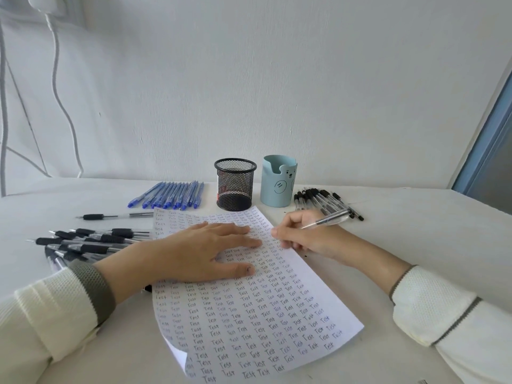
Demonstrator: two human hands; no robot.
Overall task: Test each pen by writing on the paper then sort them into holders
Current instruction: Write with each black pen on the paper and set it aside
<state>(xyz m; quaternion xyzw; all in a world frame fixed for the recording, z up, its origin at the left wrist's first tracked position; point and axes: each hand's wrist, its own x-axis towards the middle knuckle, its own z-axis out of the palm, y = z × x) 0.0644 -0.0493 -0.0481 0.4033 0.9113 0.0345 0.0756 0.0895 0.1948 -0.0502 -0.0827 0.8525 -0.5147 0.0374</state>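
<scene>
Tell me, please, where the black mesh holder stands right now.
In the head view, the black mesh holder stands just left of the blue bear holder, at the far edge of the paper.

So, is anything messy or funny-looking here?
Two small things. The paper curls up at its bottom-left corner. A lone pen lies by itself on the left, apart from the pen pile just below it. Nothing looks spilled or broken.
</scene>
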